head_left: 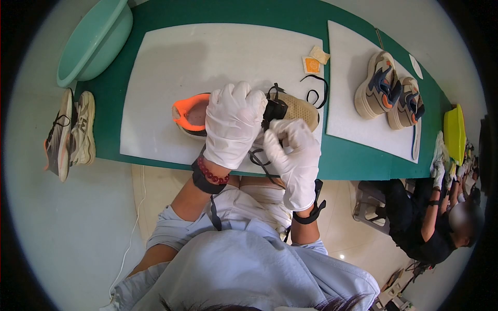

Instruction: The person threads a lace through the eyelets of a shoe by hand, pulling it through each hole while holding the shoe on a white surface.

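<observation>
A sneaker with an orange-lined collar [188,111] and a beige mesh toe [301,111] lies on a white mat, its toe pointing right. My left hand [233,124], in a white glove, is closed over the middle of the sneaker; what its curled fingers grip is hidden. My right hand [294,158], also gloved, is beside the toe with thumb and fingers pinched together; anything between them is too small to make out. Black shoelace [262,159] trails below the sneaker between my hands. Another length of black lace [325,90] curls beyond the toe.
The white mat [171,57] lies on a green table [228,13]. Two small packets [312,65] sit top right on it. A pair of sneakers [378,85] rests on a second mat. More shoes [83,127] and a teal basin [96,44] are left; a co-worker [430,217] sits right.
</observation>
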Tool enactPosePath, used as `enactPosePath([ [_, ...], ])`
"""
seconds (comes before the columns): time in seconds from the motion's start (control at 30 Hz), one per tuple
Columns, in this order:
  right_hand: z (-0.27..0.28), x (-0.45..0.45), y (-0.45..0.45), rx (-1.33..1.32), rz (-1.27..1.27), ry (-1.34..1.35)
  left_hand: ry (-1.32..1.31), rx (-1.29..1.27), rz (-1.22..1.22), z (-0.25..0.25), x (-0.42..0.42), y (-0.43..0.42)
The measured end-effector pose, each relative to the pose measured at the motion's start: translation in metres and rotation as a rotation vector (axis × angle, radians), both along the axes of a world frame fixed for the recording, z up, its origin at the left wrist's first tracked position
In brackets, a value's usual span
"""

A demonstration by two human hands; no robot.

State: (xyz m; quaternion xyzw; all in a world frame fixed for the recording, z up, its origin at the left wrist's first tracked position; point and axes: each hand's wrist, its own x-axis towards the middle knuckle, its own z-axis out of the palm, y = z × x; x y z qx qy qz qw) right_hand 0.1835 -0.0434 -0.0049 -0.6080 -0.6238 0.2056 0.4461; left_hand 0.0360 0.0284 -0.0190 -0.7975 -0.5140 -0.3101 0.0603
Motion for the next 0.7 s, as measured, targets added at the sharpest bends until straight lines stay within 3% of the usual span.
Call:
enactPosePath([
  [0.07, 0.005, -0.005, 0.003, -0.064, -0.137, 0.175, -0.005, -0.003, 0.001, 0.001, 0.001, 0.000],
  [0.2, 0.009, -0.010, 0.012, -0.133, -0.113, -0.044, -0.009, -0.027, -0.001, 0.002, -0.001, -0.001],
  [0.43, 0.002, -0.009, 0.016, -0.139, -0.123, -0.140, -0.071, -0.005, -0.013, 0.004, 0.001, -0.001],
  [0.7, -0.007, -0.009, 0.013, -0.096, -0.121, -0.038, -0.056, -0.015, 0.009, 0.000, 0.001, -0.001],
])
